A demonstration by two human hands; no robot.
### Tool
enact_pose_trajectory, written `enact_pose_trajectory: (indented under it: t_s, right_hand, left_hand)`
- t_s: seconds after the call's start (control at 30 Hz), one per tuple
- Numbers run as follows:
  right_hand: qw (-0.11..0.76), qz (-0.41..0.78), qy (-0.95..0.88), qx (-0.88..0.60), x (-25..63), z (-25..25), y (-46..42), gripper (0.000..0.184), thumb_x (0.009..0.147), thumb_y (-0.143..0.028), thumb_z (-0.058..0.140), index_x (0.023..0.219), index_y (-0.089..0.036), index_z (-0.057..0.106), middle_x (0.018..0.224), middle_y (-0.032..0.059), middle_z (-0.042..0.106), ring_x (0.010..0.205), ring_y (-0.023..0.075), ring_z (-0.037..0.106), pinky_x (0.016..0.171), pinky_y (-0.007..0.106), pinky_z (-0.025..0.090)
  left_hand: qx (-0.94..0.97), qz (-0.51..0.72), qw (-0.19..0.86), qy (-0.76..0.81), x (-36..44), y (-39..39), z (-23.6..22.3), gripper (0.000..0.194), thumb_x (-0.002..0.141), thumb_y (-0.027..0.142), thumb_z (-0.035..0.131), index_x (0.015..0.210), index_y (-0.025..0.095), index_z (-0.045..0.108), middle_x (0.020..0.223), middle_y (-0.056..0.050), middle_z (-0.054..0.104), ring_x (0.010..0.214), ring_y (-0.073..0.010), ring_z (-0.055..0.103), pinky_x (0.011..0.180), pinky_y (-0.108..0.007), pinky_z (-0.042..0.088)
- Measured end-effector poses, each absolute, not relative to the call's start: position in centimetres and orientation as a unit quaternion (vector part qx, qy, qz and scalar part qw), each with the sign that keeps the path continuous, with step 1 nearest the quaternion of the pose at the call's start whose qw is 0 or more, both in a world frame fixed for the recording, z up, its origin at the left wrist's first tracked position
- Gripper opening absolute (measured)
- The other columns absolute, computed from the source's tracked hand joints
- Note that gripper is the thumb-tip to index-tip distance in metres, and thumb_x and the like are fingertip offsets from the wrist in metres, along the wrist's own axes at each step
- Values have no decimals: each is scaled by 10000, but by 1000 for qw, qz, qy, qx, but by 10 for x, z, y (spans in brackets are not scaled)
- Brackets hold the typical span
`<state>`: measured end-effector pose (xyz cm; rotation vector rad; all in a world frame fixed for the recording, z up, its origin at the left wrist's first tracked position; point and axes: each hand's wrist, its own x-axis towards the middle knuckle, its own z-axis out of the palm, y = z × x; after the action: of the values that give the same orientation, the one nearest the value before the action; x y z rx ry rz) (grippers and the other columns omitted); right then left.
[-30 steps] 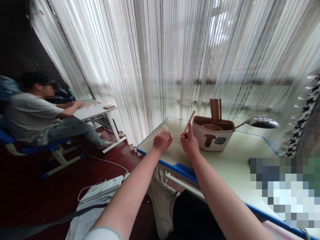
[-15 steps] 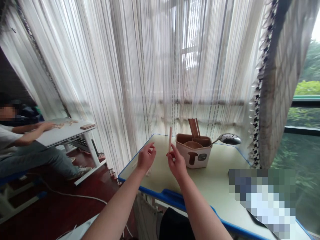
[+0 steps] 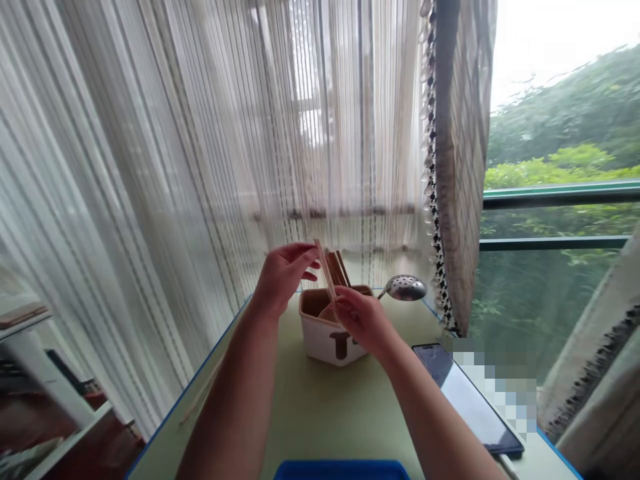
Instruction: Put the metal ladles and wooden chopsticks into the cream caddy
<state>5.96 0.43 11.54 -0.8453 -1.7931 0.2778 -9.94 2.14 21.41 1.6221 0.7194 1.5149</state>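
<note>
The pale sticks [image 3: 326, 272] are raised over the container [image 3: 323, 340] near the middle of the table [image 3: 320, 420], their upper ends leaning left; how many there are is hard to tell. The right hand [image 3: 361, 319] has its fingers closed around their lower part, at the container's near rim. The left hand [image 3: 287, 275] is partly open, its fingers bent and somewhat apart at the upper end of the sticks; whether it grips them cannot be told.

The container is white outside and brown inside, with a brown shape on its near wall. Darker brown sticks [image 3: 339, 268] stand in it, tilted left, just behind the pale ones. A rounded brown piece [image 3: 327, 312] lies inside, partly hidden by the right hand. A perforated metal ladle [image 3: 406, 287] sticks out over the right rim.

To the right on the table lies a phone [image 3: 467, 400], with a pale cable [image 3: 509, 467] at its near end. Thin pale sticks [image 3: 203, 397] lie at the left, partly behind the left forearm. A blue part [image 3: 343, 471] shows at the near edge. Striped curtains [image 3: 175, 167] hang beyond the table, and greenery [image 3: 565, 160] shows at the far right.
</note>
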Motion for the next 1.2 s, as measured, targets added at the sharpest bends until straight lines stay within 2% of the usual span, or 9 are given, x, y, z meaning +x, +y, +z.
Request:
enact_pose_trajectory:
  t_s: [0.17,0.3,0.43,0.53,0.67,0.8,0.87,1.03,1.2]
  right_hand:
    - [619,30,-707,-341,59,107,15,304,842,-188,508,1141,-211,563,932,50,697,809,141,654,710,239,519]
    - [614,-59,-687,-384,54,92,20,278,855,-186,497,1116,-198,592,968,70,689,835,153,638,744,268,513]
    - [573,-149,-686,-422,51,74,22,289,831,-210,538,1111,-200,606,921,59,698,965,210,573,849,361,472]
    - [569,-171,-664,-455,45,64,20,306,814,-249,565,1111,-187,609,904,60,700,997,235,534,881,398,435]
    - [561,-182,-656,-470,37,58,17,264,799,-294,584,1040,-199,636,897,46,699,998,237,520,915,409,386]
    - [538,-179,-676,-470,34,59,16,139,815,-276,562,899,-232,663,819,16,698,950,206,535,959,396,337]
    - [534,-177,-678,-473,34,61,16,131,818,-272,555,886,-233,661,809,13,697,941,197,539,980,392,316]
    - [545,-183,-664,-478,33,64,15,205,826,-271,540,996,-213,639,875,29,702,972,199,542,1016,394,275]
    - [542,-163,-669,-482,29,64,15,132,841,-233,516,828,-226,647,814,12,694,970,192,540,1019,401,253]
  left_hand:
    - [675,622,292,269,-80,19,221,284,677,357,675,849,131,665,741,-52,672,623,-135,613,539,-240,521]
    - [702,599,249,295,-77,25,214,230,692,322,650,824,135,657,741,-48,676,634,-137,624,554,-235,521]
    - [728,513,280,357,-88,38,209,185,664,277,661,767,124,645,687,-46,663,584,-136,622,550,-253,528]
    - [721,460,321,407,-98,42,209,162,627,242,686,709,116,625,622,-38,640,582,-149,631,572,-275,540]
    - [716,393,365,447,-105,47,205,144,627,220,683,681,115,600,588,-37,634,607,-164,644,603,-288,545]
    - [748,299,379,455,-114,59,199,179,635,266,683,697,116,608,594,-43,644,587,-168,639,585,-295,538]
    - [763,269,382,447,-118,66,198,215,631,300,692,713,117,614,615,-45,649,592,-170,637,569,-288,530]
    - [774,239,409,419,-120,70,198,264,632,334,701,756,120,608,666,-54,664,627,-166,643,583,-275,522]
    - [782,199,439,396,-116,66,197,272,631,336,709,771,127,607,698,-69,678,648,-167,651,611,-282,526]
